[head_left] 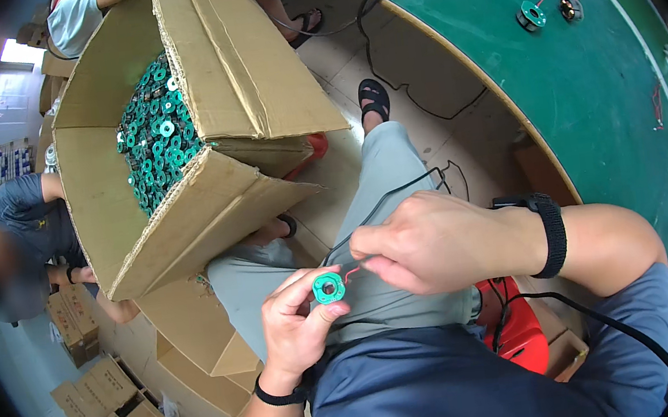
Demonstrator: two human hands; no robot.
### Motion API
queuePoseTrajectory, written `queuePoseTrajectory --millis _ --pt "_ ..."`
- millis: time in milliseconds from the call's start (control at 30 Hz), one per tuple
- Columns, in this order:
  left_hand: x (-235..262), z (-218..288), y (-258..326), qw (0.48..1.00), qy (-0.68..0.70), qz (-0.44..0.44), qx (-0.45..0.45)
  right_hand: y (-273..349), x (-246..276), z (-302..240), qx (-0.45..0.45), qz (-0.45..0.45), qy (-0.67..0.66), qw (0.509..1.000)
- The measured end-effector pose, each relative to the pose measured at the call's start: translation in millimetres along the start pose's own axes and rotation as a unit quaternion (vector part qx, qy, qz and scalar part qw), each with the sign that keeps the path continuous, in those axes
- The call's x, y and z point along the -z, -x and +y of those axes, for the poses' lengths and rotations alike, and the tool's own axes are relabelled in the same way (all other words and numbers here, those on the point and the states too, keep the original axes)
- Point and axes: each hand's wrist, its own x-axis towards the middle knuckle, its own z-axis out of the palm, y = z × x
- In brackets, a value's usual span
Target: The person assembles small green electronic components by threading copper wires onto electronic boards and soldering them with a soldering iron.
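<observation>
Left hand (298,328) had the green ring-shaped coil part (328,287) in a pinch grip: thumb below, fingertips curled over the top, the ring's flat face and centre hole turned up toward the camera, over the lap. Right hand (429,243) sat just right of that grip and slightly higher, fingers pressed together on something thin at the ring's right edge; it looked like the red lead wire (351,272), though the contact itself was too small to confirm. So the lead ran off the ring rightward, from the left grip toward the right grip, with its long axis roughly level. The right hand was the nearer one to the free end of the lead, and the left only steadied the ring. Up and left of both grips, well apart, an open cardboard box (209,198) held a heap of similar green rings (157,138). Far up and right, on the green tabletop (585,97), one more ring with red leads (531,15) lay out of reach of either grip.
</observation>
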Motion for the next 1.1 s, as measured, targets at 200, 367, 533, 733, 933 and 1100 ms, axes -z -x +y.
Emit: queuePoseTrajectory --millis 200,367,533,733,933,1100 --pt "-8 0 -1 0.996 0.083 0.036 0.015 6 -14 -5 0.093 -0.044 0.051 0.993" --pt "-4 -3 0 0.998 0.067 -0.001 -0.001 -1 -6 4 0.062 -0.025 0.117 0.991" --pt "-8 0 -5 0.997 0.072 -0.003 -0.006 -2 -5 4 0.103 0.019 0.048 0.993" --pt "-8 -2 -5 0.999 0.029 -0.001 -0.014 -4 -1 4 0.036 -0.007 0.095 0.995" --pt "-9 -1 -3 0.997 0.072 0.005 0.000 -1 -3 -3 0.079 -0.039 0.078 0.993" --pt "-6 1 -2 0.998 0.063 0.031 -0.007 2 -17 -6 0.105 -0.043 0.056 0.992"
